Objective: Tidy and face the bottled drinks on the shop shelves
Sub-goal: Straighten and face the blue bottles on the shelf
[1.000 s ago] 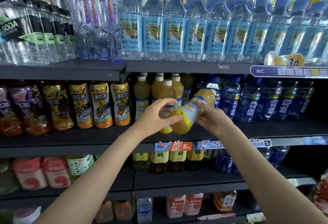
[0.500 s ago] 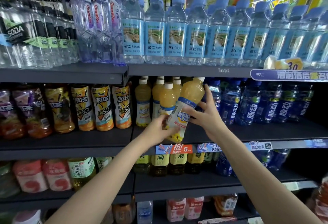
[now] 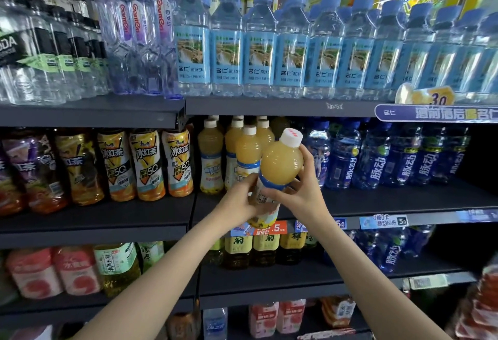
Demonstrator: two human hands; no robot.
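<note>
**A juice bottle held up in front of the shelf, not yet back in its row**

Since a moment ago the yellow juice bottle (image 3: pixel 279 170) has swung up. It was lying almost on its side, and now it stands nearly straight, with its white cap (image 3: pixel 291 135) leaning toward the camera and a bit to the right. Both hands have risen with it.

The left hand (image 3: pixel 237 202) wraps around the low part of the bottle, over the label. The right hand (image 3: pixel 301 191) curls around the middle from the other side, with its fingers reaching up behind the round top. So both hands hold the same bottle, and it hangs in the air just in front of the middle shelf (image 3: pixel 377 199). I can't tell if its bottom touches the shelf edge.

Right behind it stands the row of the same yellow bottles (image 3: pixel 210 162). Just to the right are the dark blue bottles (image 3: pixel 377 162).

What could go wrong? The gap for this bottle looks tight. If it goes in tilted, it could bump the yellow one in front and knock it back into the others (they stand close, so one push may tip a few). It could also nudge the blue bottles beside it. The label is partly hidden by fingers, so it might end up facing the wrong way. A loose hold could let it drop to the lower shelves.
</note>
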